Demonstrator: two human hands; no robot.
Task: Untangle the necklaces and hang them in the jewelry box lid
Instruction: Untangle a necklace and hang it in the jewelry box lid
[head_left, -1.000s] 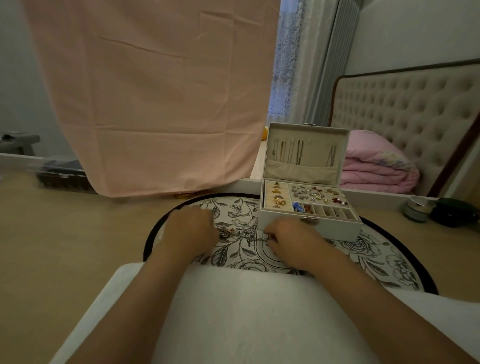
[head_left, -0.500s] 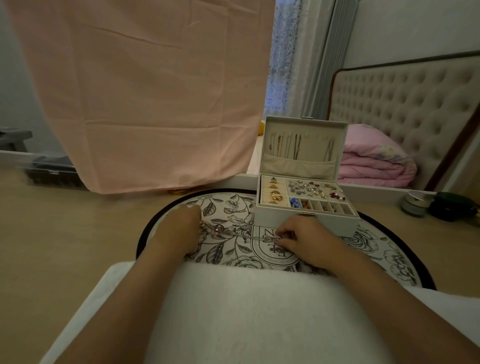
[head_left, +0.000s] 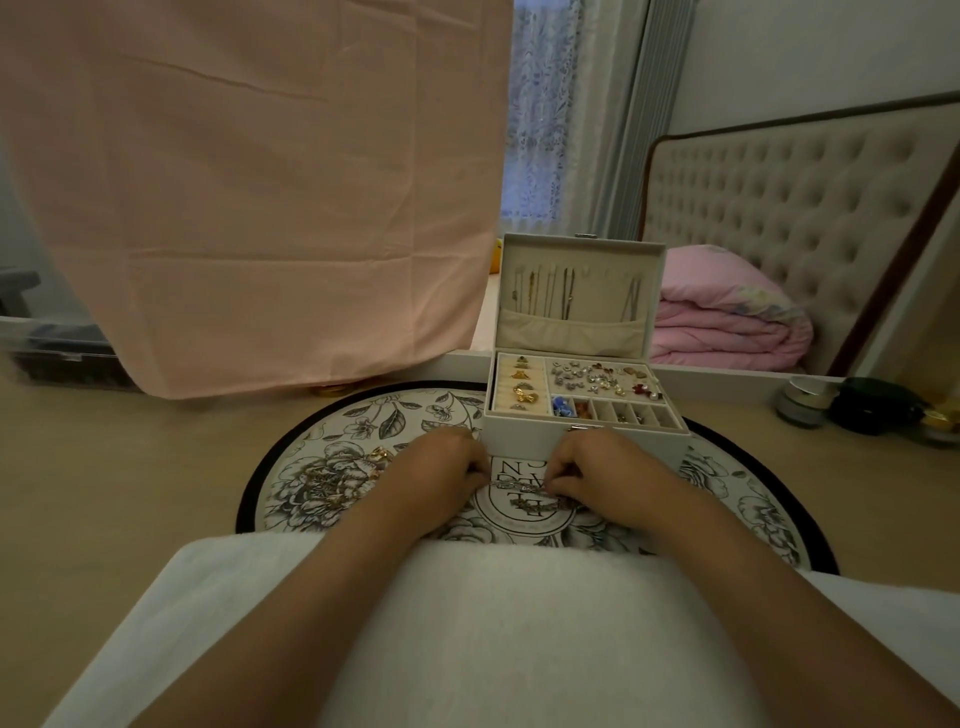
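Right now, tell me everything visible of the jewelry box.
The jewelry box is pale, rectangular, fabric-lined, standing on the round floral mat. Its lid stands open and upright, with several chains hanging above a pocket. The tray holds rings at left, earrings at right, small slots in front.

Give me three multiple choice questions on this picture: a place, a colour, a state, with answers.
1. The necklace tangle lies: A in the box, B on the mat left of the left hand, C on the bed.
2. The folded blanket is: A green, B pink, C black.
3. Right hand and left hand: A lie flat, B shut the lid, C pinch a silver chain.
Answers: B, it rests on the floral print; B, plainly pink; C, the chain runs between their fingers.
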